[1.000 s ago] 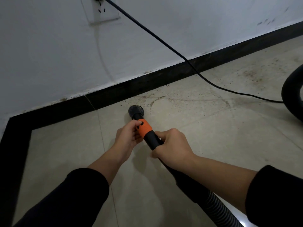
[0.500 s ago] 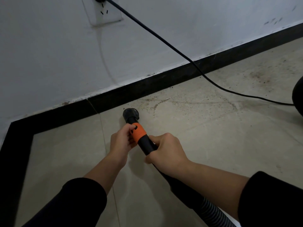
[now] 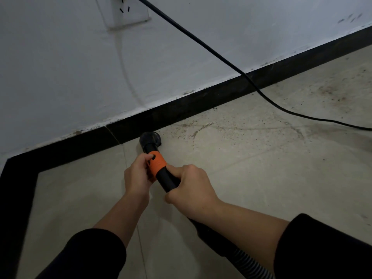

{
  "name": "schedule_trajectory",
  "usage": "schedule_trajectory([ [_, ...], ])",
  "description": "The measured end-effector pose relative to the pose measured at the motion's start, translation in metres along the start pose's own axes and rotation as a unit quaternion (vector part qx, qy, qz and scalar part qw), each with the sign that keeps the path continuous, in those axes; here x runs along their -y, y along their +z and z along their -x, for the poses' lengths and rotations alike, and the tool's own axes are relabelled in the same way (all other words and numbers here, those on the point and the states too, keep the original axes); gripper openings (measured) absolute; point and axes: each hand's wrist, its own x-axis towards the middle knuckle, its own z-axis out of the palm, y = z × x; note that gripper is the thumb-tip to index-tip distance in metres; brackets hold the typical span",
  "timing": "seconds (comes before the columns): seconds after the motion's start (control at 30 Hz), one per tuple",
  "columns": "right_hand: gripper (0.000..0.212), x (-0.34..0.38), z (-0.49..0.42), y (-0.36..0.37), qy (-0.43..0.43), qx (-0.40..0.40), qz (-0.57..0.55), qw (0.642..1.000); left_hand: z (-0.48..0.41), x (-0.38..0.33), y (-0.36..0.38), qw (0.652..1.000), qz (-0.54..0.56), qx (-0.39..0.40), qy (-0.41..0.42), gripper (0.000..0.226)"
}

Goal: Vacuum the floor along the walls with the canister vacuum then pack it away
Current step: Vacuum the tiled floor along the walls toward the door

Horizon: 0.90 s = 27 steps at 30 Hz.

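Note:
A black vacuum wand [image 3: 167, 181] with an orange collar [image 3: 158, 163] points at the floor. Its round black nozzle [image 3: 150, 138] rests on the tile right against the black skirting [image 3: 201, 103]. My left hand [image 3: 136, 176] grips the wand at the orange collar. Just behind it, my right hand [image 3: 191, 188] is closed around the black tube. The ribbed hose [image 3: 251, 262] runs off at the bottom right, under my right arm. The canister itself is out of view.
The black power cord [image 3: 221, 55] runs from a white wall socket [image 3: 126, 11] down across the skirting and over the floor to the right edge. Dirt specks [image 3: 203, 127] lie on the tile right of the nozzle. A room corner [image 3: 12, 166] is at the left.
The nozzle has moved forward and a little left, from the open tile up to the skirting. Both hands kept their hold. The canister at the right edge has left the view.

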Motion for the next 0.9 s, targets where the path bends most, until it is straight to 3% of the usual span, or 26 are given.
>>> schedule_trajectory([
  [0.27,0.052,0.001,-0.017,0.000,0.008,-0.005,-0.015,1.000,-0.015,-0.007,0.006,1.000,0.003,0.007,0.006,0.009],
  [0.9,0.056,-0.014,-0.017,-0.024,0.019,-0.029,-0.021,0.999,-0.015,-0.001,0.036,0.999,0.009,0.049,0.000,0.009],
])
